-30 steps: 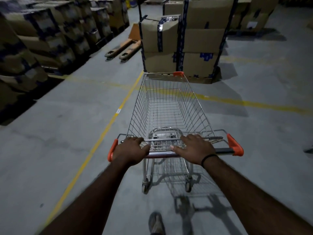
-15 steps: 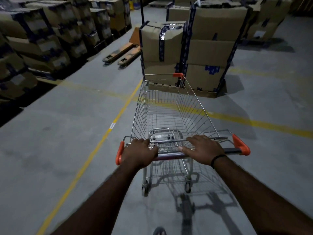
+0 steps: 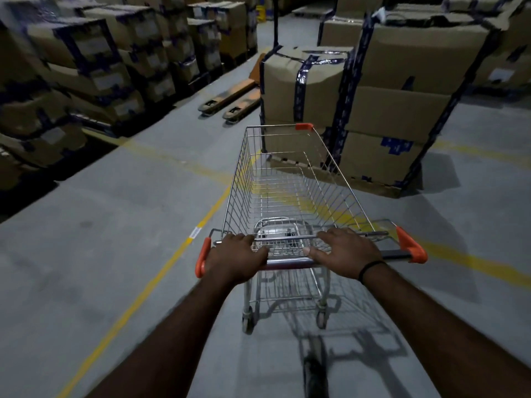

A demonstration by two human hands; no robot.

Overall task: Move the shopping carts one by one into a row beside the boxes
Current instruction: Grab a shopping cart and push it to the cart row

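1. Left hand [image 3: 235, 257] and right hand [image 3: 348, 252] gripped the handle bar [image 3: 287, 264] of the shopping cart [image 3: 290, 196], fingers curled over it.
2. Cart stood on the floor [image 3: 86, 254] over a yellow line [image 3: 161, 282], front end near the stacked boxes [image 3: 402, 110].

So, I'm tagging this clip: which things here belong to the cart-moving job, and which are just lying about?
Job: silver wire shopping cart; left hand and right hand holding its handle; taped brown cardboard boxes ahead.
Lying about: orange pallet jack; stacked cartons along the left; yellow floor lines.
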